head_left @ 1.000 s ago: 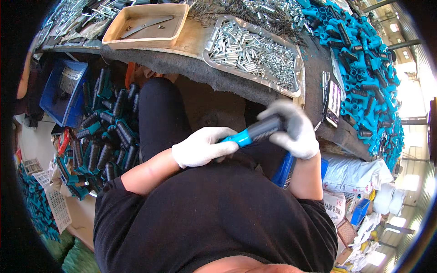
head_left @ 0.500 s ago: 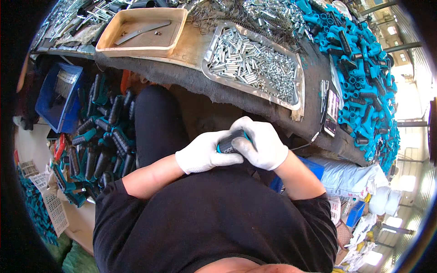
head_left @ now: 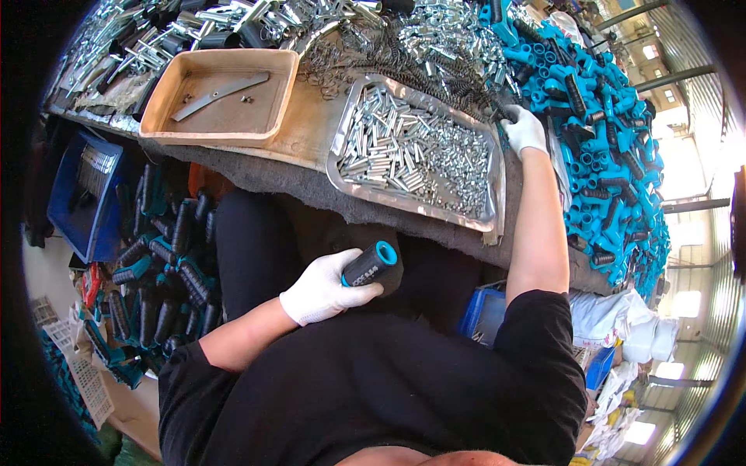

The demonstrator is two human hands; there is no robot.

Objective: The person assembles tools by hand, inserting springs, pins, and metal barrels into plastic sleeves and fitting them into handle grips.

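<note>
My left hand (head_left: 320, 289), in a white glove, is closed around a black grip with a blue end (head_left: 371, 265), held over my lap below the bench edge. My right hand (head_left: 524, 129), also gloved, is stretched out to the far right of the bench, at the edge of a big heap of blue handle parts (head_left: 600, 116); its fingers curl onto a dark piece there, and I cannot tell whether it is gripped. Between the hands lies a metal tray (head_left: 339, 169) full of small silver tubes (head_left: 412, 155).
A tan plastic tray (head_left: 166, 99) with a flat metal strip sits at the left of the bench. Springs and metal parts (head_left: 342, 31) cover the back. Finished black-and-blue grips (head_left: 159, 264) pile on the floor at my left, beside a blue crate (head_left: 78, 194).
Both hands were together on the grip at my lap. Now my right hand has let go and reached up to the blue parts heap; my left hand keeps the grip.
</note>
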